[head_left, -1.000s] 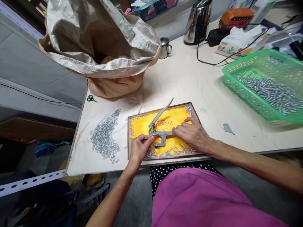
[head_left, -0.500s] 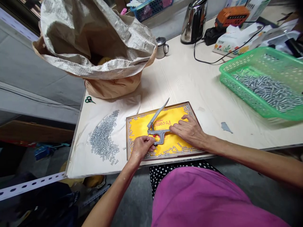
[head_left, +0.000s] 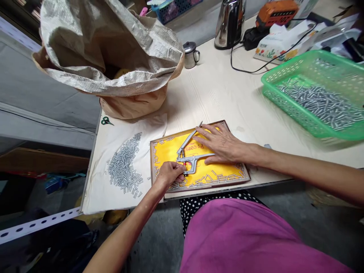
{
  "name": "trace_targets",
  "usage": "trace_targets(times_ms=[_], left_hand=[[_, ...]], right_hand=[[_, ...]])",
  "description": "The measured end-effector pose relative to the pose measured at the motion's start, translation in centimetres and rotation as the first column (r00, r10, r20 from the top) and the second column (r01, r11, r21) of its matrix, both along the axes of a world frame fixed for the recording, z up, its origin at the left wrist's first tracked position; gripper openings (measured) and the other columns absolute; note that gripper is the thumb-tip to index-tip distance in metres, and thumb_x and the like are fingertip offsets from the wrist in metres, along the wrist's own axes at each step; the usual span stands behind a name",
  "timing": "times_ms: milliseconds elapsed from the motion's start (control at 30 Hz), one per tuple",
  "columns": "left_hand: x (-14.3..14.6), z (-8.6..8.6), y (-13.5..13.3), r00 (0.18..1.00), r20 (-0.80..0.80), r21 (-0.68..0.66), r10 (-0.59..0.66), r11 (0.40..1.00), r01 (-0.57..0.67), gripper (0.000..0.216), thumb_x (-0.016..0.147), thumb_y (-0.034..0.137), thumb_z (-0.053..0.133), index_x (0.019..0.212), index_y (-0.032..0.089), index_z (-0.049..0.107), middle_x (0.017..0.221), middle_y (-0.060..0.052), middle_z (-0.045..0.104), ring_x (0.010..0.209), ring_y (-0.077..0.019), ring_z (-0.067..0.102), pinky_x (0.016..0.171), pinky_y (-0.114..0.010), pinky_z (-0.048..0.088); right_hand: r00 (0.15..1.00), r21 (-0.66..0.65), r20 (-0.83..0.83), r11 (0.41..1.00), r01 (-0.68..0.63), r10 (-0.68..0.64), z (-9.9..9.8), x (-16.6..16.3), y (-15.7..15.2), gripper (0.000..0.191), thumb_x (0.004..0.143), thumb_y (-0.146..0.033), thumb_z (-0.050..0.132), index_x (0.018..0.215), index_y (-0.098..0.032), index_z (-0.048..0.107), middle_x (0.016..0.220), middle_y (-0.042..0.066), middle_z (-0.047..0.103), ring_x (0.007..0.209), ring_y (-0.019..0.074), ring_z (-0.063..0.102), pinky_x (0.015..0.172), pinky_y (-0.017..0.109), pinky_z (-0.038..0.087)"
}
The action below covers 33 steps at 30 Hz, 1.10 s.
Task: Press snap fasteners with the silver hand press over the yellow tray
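Observation:
A grey hand press tool (head_left: 190,161) lies on a yellow tray (head_left: 170,149) with a brown rim, its long lever raised. My left hand (head_left: 170,173) is pinched at the tool's jaw, holding something too small to name. My right hand (head_left: 220,143) rests on the tool's handles, fingers stretched over the upper lever. Small silver metal pins (head_left: 222,176) line the tray's edges.
A heap of metal pins (head_left: 123,167) lies on white cloth to the left, with green scissors (head_left: 106,121) behind. A big woven sack (head_left: 110,53) stands at the back left. A green basket (head_left: 313,94) of pins, a kettle (head_left: 229,22) and a small cup (head_left: 190,55) are at the back right.
My right hand has slid from the lower handle up onto the lever. The left hand stays pinched at the jaw. The view has shifted slightly.

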<state>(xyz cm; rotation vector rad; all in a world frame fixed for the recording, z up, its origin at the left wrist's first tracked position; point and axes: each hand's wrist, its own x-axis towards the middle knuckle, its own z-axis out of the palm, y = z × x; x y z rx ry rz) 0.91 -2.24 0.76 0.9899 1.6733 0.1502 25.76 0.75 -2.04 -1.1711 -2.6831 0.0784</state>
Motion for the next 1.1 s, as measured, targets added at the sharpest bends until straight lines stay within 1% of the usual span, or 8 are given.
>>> trace_targets(times_ms=[167, 300, 400, 533, 633, 767, 933, 1100], left_hand=[[-0.1, -0.1, -0.2, 1.000, 0.010, 0.014, 0.021, 1.000, -0.022, 0.020, 0.082, 0.019, 0.070, 0.065, 0.013, 0.063, 0.047, 0.001, 0.062, 0.041, -0.0082, 0.056, 0.050, -0.019, 0.049], [-0.1, -0.3, -0.3, 1.000, -0.003, 0.030, 0.014, 0.999, -0.014, 0.019, 0.082, 0.021, 0.070, 0.066, 0.013, 0.064, 0.047, 0.001, 0.062, 0.041, -0.0080, 0.056, 0.050, -0.019, 0.048], [0.0, -0.3, -0.3, 1.000, -0.002, 0.027, 0.024, 0.999, -0.024, 0.021, 0.082, 0.022, 0.071, 0.064, 0.013, 0.063, 0.047, 0.001, 0.062, 0.041, -0.0081, 0.056, 0.049, -0.019, 0.048], [0.3, -0.2, -0.3, 0.999, 0.005, 0.016, 0.041, 0.999, -0.041, 0.020, 0.082, 0.019, 0.070, 0.065, 0.012, 0.063, 0.046, 0.001, 0.062, 0.040, -0.0076, 0.055, 0.049, -0.019, 0.049], [0.3, -0.1, -0.4, 0.999, -0.009, 0.026, 0.031, 0.999, -0.031, 0.019, 0.083, 0.019, 0.069, 0.065, 0.013, 0.063, 0.047, 0.001, 0.062, 0.040, -0.0077, 0.056, 0.049, -0.019, 0.049], [0.3, -0.1, -0.5, 1.000, -0.019, 0.045, 0.024, 0.999, -0.023, 0.021, 0.082, 0.021, 0.071, 0.064, 0.013, 0.063, 0.047, 0.001, 0.062, 0.041, -0.0079, 0.056, 0.049, -0.019, 0.049], [0.5, 0.0, -0.6, 0.999, -0.018, 0.037, 0.047, 0.998, -0.047, 0.020, 0.082, 0.021, 0.071, 0.066, 0.013, 0.062, 0.046, 0.001, 0.061, 0.040, -0.0076, 0.056, 0.048, -0.018, 0.048], [0.8, 0.2, -0.8, 0.997, -0.022, 0.043, 0.075, 0.996, -0.074, 0.019, 0.083, 0.017, 0.069, 0.066, 0.012, 0.062, 0.046, 0.001, 0.062, 0.039, -0.0075, 0.055, 0.048, -0.018, 0.047]], right_hand=[[0.995, -0.040, 0.054, 0.996, -0.077, 0.079, 0.9, -0.1, 2.4, 0.089, 0.074, -0.074, 0.061, 0.140, -0.018, 0.043, 0.149, 0.020, 0.041, 0.131, 0.0417, 0.032, 0.095, 0.054, 0.033], [0.992, -0.028, 0.115, 0.998, -0.057, 0.060, 1.0, -1.0, 2.8, 0.089, 0.069, -0.075, 0.063, 0.132, -0.014, 0.051, 0.126, 0.019, 0.057, 0.117, 0.0387, 0.042, 0.090, 0.052, 0.033], [0.989, -0.033, 0.144, 0.999, -0.032, 0.037, 0.8, -1.4, 2.6, 0.084, 0.066, -0.070, 0.069, 0.126, -0.013, 0.055, 0.114, 0.017, 0.059, 0.106, 0.0343, 0.046, 0.088, 0.048, 0.033], [0.990, -0.065, 0.138, 0.998, -0.011, 0.020, 0.2, -0.9, 2.2, 0.080, 0.067, -0.066, 0.071, 0.126, -0.015, 0.055, 0.115, 0.015, 0.059, 0.104, 0.0329, 0.046, 0.087, 0.046, 0.032], [0.994, -0.067, 0.113, 0.998, 0.004, 0.004, -0.3, -0.2, 1.9, 0.084, 0.068, -0.070, 0.067, 0.132, -0.017, 0.052, 0.117, 0.016, 0.059, 0.105, 0.0343, 0.046, 0.087, 0.047, 0.031], [0.994, -0.040, 0.104, 0.998, 0.045, -0.041, -0.6, 0.2, 2.0, 0.091, 0.067, -0.078, 0.061, 0.129, -0.012, 0.053, 0.117, 0.019, 0.058, 0.103, 0.0354, 0.045, 0.085, 0.049, 0.031], [0.996, 0.004, 0.087, 1.000, -0.009, 0.009, 0.0, -0.1, 2.3, 0.081, 0.070, -0.078, 0.059, 0.122, -0.016, 0.058, 0.133, 0.017, 0.051, 0.108, 0.0359, 0.042, 0.087, 0.049, 0.031], [0.995, 0.009, 0.098, 0.999, -0.031, 0.030, -0.1, -0.3, 2.0, 0.083, 0.069, -0.070, 0.067, 0.130, -0.016, 0.053, 0.127, 0.016, 0.057, 0.110, 0.0346, 0.044, 0.093, 0.051, 0.030]])
